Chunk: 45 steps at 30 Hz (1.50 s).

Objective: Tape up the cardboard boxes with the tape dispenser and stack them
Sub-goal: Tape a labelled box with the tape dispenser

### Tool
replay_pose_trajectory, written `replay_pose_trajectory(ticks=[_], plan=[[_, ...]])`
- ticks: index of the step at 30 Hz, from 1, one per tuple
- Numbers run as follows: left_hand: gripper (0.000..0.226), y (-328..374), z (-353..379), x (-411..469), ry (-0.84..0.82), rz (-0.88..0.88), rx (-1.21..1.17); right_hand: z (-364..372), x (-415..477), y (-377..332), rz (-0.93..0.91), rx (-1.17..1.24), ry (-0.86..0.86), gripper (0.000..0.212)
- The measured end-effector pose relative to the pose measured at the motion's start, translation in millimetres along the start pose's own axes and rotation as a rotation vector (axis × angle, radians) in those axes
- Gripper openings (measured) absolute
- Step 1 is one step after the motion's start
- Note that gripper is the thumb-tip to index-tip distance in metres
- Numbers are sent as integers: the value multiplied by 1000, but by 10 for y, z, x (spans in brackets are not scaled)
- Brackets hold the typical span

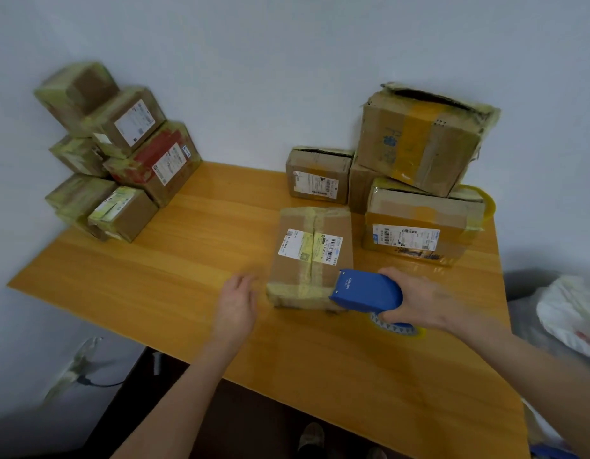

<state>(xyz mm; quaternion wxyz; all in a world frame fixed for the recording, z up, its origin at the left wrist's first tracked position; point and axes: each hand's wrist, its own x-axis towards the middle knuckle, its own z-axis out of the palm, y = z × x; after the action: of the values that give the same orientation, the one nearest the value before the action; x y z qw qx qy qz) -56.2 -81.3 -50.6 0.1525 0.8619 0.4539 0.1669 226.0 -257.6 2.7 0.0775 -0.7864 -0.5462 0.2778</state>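
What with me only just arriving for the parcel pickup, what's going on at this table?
A person is taping boxes at a wooden table. The right hand grips a blue tape dispenser at the near edge of a small labelled box that already carries tape. The left hand is open just left of it. Taped boxes are stacked far left; other boxes wait far right, the top one torn open.

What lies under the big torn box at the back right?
The big torn box rests tilted on a wide labelled box, perhaps also a plain box; where they touch is hidden.
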Motion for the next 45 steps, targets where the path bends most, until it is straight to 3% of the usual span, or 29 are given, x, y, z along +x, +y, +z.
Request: replay_pose_trajectory(ticks=[2,3,6,11,18,25,37,45], plan=[[40,352,86,-118,-7,248,13,34,18,-66,-7,-9,11,73],[49,513,136,-156,-89,300,32,48,22,-84,-7,-17,10,74],[72,669,326,-164,-357,281,235,49,12,-100,10,-56,7,79],[84,590,405,-124,-483,302,369,8,45,-93,-23,-100,8,76],[84,568,377,-111,-510,308,401,-110,9,44,-105,-95,-29,72],[86,571,399,-116,-457,328,422,-200,-189,520,-1,-164,-107,75],[90,586,408,-161,-490,350,455,-16,122,236,3,-348,-135,72],[88,583,422,-98,-466,341,433,-112,213,92,80,-329,-163,74]])
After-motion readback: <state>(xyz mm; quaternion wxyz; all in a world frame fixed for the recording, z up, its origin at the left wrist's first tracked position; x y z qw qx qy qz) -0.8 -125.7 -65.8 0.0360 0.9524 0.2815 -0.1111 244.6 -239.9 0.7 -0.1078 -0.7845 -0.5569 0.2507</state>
